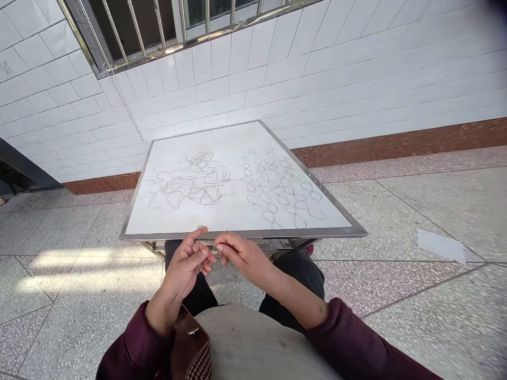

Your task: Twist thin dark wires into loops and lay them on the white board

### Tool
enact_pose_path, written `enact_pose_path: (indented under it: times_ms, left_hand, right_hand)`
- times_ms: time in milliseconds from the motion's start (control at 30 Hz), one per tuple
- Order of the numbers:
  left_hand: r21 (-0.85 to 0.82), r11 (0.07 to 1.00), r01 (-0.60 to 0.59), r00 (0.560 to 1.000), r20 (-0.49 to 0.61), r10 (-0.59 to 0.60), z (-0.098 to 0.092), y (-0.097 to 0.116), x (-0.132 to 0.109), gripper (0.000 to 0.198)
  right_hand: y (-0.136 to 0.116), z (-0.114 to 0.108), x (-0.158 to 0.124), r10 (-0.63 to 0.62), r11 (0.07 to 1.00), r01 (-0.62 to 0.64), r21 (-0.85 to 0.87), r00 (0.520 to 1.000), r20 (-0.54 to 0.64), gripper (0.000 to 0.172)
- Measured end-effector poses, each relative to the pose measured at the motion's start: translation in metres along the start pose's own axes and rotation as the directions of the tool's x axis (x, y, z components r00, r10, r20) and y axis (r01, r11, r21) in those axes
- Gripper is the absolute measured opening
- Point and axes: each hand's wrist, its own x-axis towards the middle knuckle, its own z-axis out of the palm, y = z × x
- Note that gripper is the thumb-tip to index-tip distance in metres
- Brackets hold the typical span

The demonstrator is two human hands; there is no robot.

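Note:
My left hand and my right hand meet just in front of the table's near edge. A short, thin dark wire runs between their fingertips, pinched by both. Most of its length is hidden by my fingers. On the white table, a loose tangle of bent thin wires lies to the left. Several thin wire loops shaped like figure eights are spread over the right side, some overlapping.
A grey metal rim edges the table, which stands close to a white tiled wall with a barred window. A brown bag rests by my left side. A white sheet lies on the floor at right.

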Motion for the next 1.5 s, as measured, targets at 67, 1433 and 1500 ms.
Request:
enact_pose_path:
  times_ms: [67, 1433, 1500]
  left_hand:
    - [-0.015, 0.999, 0.03, 0.999, 0.017, -0.03, -0.001, 0.0, -0.001, 0.067]
    - [0.365, 0.931, 0.021, 0.995, 0.086, -0.056, -0.021, 0.006, -0.027, 0.069]
    - [0.364, 0.932, 0.003, 0.996, 0.08, -0.035, -0.027, 0.007, -0.027, 0.068]
  right_hand:
    - [0.002, 0.001, -0.002, 0.02, 0.999, -0.019, 0.042, 1.0, -0.02, 0.016]
    - [-0.002, -0.003, -0.02, -0.127, 0.927, 0.127, -0.354, 0.992, 0.024, 0.026]
    - [-0.002, -0.002, -0.019, -0.093, 0.947, 0.088, -0.309, 0.996, -0.002, 0.024]
